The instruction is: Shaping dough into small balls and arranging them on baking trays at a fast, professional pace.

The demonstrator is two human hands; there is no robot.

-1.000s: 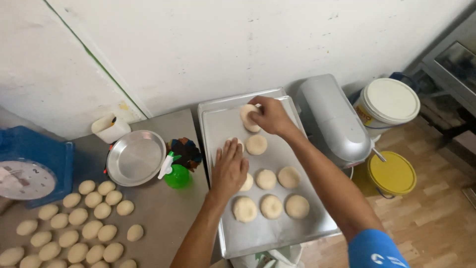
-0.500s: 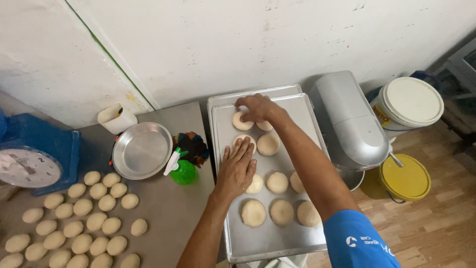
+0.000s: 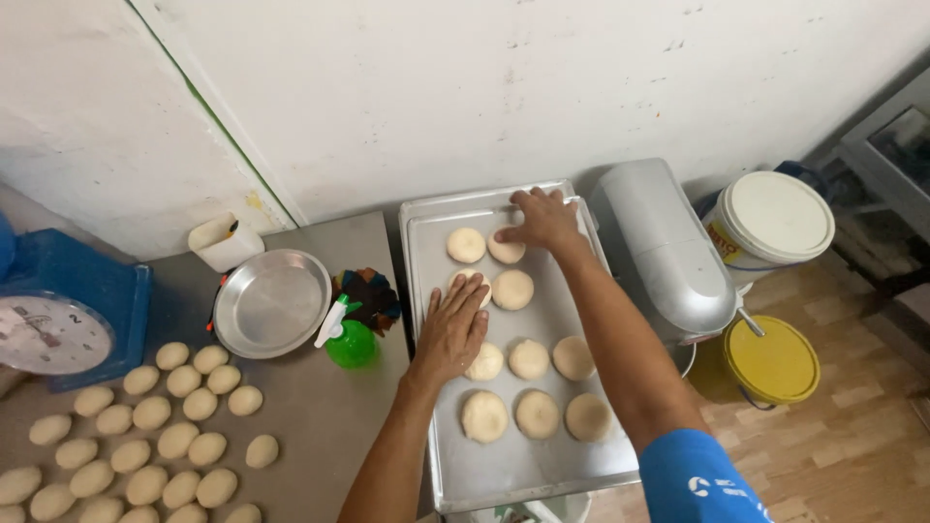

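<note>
A metal baking tray (image 3: 504, 465) lies on the counter with several flattened dough rounds on it. My right hand (image 3: 540, 219) rests flat at the tray's far end, pressing on a dough round (image 3: 506, 249) beside another round (image 3: 466, 244). My left hand (image 3: 453, 327) lies flat, fingers apart, over a dough round (image 3: 469, 282) in the tray's left column, next to a round (image 3: 512, 289). Nearer me sit more rounds, such as one at the front left (image 3: 483, 415). Neither hand grips anything.
Several unflattened dough balls (image 3: 145, 426) lie on the grey counter at left. A round metal pan (image 3: 272, 302), a green spray bottle (image 3: 345, 338), a white cup (image 3: 223, 242) and a blue scale (image 3: 58, 315) stand nearby. Right of the tray are a mixer (image 3: 668, 257) and two buckets (image 3: 768, 221).
My right hand has moved from the tray's left column to its far right end, setting down a round there. My left hand has stayed pressing on the left column.
</note>
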